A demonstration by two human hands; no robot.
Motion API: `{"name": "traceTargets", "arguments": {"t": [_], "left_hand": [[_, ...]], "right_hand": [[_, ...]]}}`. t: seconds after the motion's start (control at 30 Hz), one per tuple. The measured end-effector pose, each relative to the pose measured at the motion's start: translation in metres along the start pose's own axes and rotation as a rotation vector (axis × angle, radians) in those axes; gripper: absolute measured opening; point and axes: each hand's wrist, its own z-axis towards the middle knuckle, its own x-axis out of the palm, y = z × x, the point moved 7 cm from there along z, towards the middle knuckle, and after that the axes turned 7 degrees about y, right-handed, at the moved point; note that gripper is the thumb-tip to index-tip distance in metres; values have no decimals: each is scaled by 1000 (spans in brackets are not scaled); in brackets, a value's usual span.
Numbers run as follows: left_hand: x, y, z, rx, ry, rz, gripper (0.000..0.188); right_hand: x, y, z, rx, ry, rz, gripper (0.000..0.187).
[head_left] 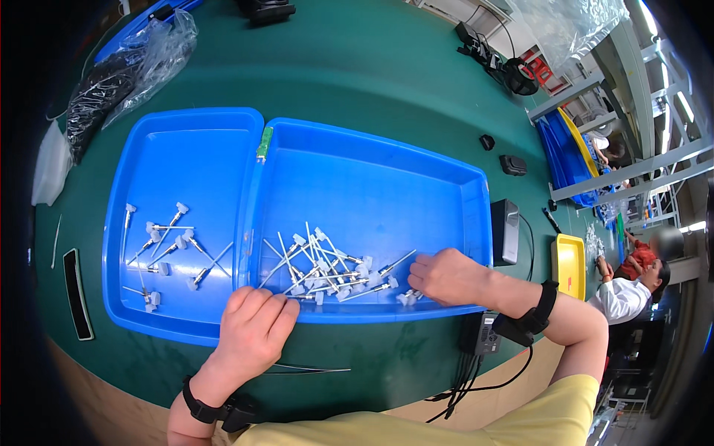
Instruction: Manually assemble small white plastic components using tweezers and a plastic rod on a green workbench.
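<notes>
Two blue plastic trays lie side by side, a smaller left tray (186,141) and a larger right tray (372,152). A heap of thin metal rods with whitish plastic ends (327,271) fills the near part of the right tray. Several more such rods (160,249) are spread over the left one. My left hand (256,323) is closed at the near rim where the trays meet; its fingertips are hidden. Over the near right corner of the larger tray, my right hand (450,276) is closed, fingertips turned down beside a rod end. Whatever either hand pinches is hidden.
On the green table (357,74) are a clear plastic bag (149,67) at far left and a dark strip (77,293) at left. A black-and-silver box (505,232), cables and a yellow tray (569,264) stand right. Two people (632,282) sit farther right.
</notes>
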Motion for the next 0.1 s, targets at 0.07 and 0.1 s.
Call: {"name": "traceTargets", "arguments": {"t": [0.07, 0.1], "left_hand": [[1, 1, -1, -3, -1, -8, 27], [1, 1, -1, -1, 3, -10, 28]], "right_hand": [[10, -11, -10, 114, -35, 102, 15], [16, -17, -14, 193, -4, 137, 25]]}}
